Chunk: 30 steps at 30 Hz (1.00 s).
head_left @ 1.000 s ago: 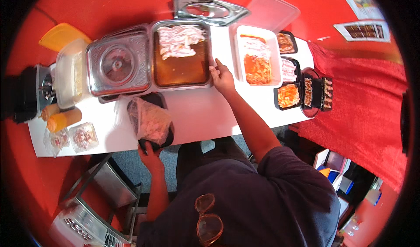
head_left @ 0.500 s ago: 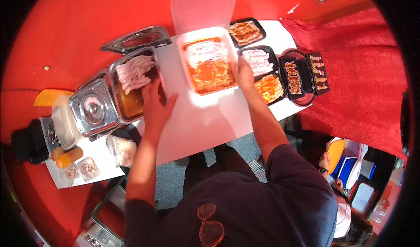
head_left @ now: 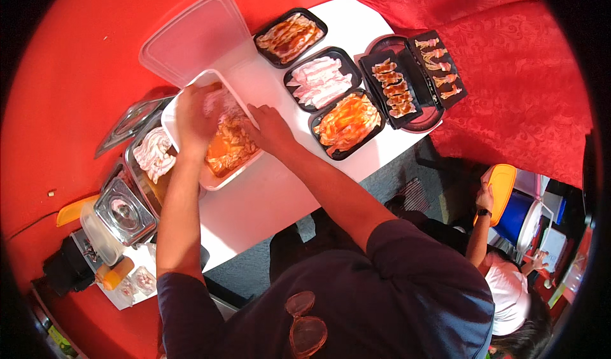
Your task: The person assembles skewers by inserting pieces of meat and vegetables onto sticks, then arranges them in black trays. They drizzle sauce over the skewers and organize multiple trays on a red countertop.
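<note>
A white plastic container [head_left: 216,184] holds pale meat strips at its far end and orange-red marinated meat nearer me. Its translucent lid [head_left: 197,37] leans behind it. My left hand [head_left: 196,118] is over the pale strips inside the container, too smeared by motion to make out its fingers. My right hand [head_left: 272,130] grips the container's right rim, fingers over the edge. Left of the container, partly behind my left forearm, a steel pan [head_left: 135,163] holds pale meat strips [head_left: 154,154] and brownish liquid.
Black trays of sauced strips [head_left: 290,38], pale strips [head_left: 321,82] and orange marinated meat [head_left: 347,122] line the right. Beyond them are dark plates of small rolled pieces [head_left: 393,88]. Left stand a lidded steel pan [head_left: 122,209] and an orange bottle [head_left: 118,273]. A co-worker [head_left: 509,295] is at lower right.
The white container has shifted left, up to the steel pan. My left hand has gone from the steel pan into the container; my right hand stays on its rim. My view has turned right.
</note>
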Each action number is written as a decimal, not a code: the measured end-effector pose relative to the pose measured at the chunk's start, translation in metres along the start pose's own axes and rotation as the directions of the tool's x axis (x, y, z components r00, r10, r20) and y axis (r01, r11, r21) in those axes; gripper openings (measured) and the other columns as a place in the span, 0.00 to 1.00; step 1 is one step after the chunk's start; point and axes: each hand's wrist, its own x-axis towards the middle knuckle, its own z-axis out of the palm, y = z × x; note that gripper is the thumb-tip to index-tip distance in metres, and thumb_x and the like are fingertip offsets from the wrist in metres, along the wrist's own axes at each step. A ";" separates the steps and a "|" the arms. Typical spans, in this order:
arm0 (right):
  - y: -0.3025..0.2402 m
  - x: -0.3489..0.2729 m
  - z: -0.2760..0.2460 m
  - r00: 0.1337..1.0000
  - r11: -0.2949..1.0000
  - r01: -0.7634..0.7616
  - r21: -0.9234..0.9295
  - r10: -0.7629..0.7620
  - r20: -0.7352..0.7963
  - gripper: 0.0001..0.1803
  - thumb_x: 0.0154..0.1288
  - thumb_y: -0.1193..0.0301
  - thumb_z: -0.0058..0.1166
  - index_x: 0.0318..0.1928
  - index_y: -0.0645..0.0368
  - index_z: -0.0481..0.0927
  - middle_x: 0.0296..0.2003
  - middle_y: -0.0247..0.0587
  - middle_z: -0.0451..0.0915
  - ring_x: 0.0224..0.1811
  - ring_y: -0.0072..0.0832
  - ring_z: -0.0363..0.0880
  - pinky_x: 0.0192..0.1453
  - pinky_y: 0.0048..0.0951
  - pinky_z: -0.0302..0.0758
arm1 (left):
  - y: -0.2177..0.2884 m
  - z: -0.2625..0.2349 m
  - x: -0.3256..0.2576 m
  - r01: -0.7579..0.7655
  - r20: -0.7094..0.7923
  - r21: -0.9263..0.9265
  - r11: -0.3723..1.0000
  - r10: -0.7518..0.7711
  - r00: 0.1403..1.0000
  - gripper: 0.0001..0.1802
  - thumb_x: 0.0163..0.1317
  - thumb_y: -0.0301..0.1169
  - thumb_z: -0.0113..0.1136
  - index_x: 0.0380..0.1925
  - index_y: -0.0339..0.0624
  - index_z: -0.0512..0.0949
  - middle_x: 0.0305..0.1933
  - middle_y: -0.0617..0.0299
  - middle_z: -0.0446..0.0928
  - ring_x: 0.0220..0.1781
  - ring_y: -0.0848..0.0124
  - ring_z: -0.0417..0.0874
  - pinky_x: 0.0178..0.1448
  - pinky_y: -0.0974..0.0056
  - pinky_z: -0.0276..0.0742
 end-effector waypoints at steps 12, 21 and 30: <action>0.085 -0.109 -0.088 0.988 0.940 -0.152 -0.304 0.137 -0.070 0.11 0.63 0.70 0.61 0.43 0.64 0.81 0.40 0.56 0.81 0.45 0.52 0.83 0.52 0.50 0.81 | 0.031 0.177 0.081 -0.081 0.334 0.084 0.993 0.049 0.941 0.31 0.55 0.43 0.73 0.59 0.44 0.79 0.62 0.50 0.78 0.70 0.51 0.75 0.68 0.49 0.76; 0.059 -0.098 -0.041 0.994 0.974 -0.031 -0.223 0.053 0.092 0.06 0.61 0.73 0.56 0.35 0.65 0.81 0.38 0.56 0.81 0.42 0.52 0.83 0.49 0.51 0.80 | -0.002 0.151 0.076 -0.121 0.369 0.203 0.972 0.039 0.929 0.23 0.51 0.39 0.72 0.48 0.46 0.82 0.53 0.55 0.81 0.62 0.55 0.79 0.59 0.45 0.78; 0.197 -0.103 -0.194 0.764 0.946 -0.253 -0.200 0.069 -0.641 0.18 0.66 0.67 0.60 0.51 0.65 0.78 0.42 0.49 0.80 0.44 0.40 0.80 0.51 0.41 0.78 | -0.016 0.120 0.060 -0.084 0.467 0.316 0.945 -0.078 0.881 0.25 0.50 0.40 0.71 0.49 0.46 0.81 0.54 0.58 0.80 0.64 0.57 0.77 0.59 0.46 0.76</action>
